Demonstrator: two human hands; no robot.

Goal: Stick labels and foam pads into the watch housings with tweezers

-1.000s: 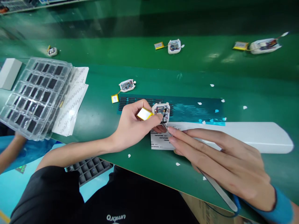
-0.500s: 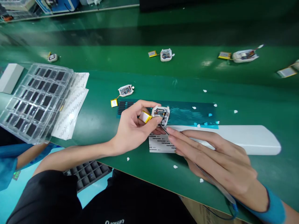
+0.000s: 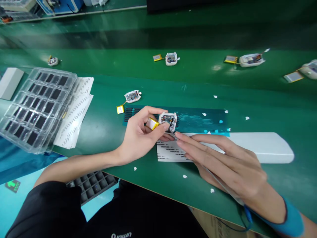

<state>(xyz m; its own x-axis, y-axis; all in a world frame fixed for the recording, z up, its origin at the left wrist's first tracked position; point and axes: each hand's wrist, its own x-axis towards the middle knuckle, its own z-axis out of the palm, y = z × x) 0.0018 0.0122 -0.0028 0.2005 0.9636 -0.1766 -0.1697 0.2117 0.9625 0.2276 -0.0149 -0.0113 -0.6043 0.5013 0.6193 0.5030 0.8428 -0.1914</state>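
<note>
The left hand [image 3: 138,137] pinches a small white square case [image 3: 168,121] and a shiny yellow battery [image 3: 152,123]. The right hand [image 3: 223,165] grips thin metal tweezers [image 3: 210,175] over a printed label sheet [image 3: 170,152], writing unreadable, near the tabletop's front edge.

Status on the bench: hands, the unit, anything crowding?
Left hand grips white open-case unit and yellow battery. Right hand holds tweezers, tip at the unit's board. Label sheet lies under the fingers, white bar close behind.

Black sleeve on the left arm; blue wrist strap [image 3: 292,216] with a cord on the right
</note>
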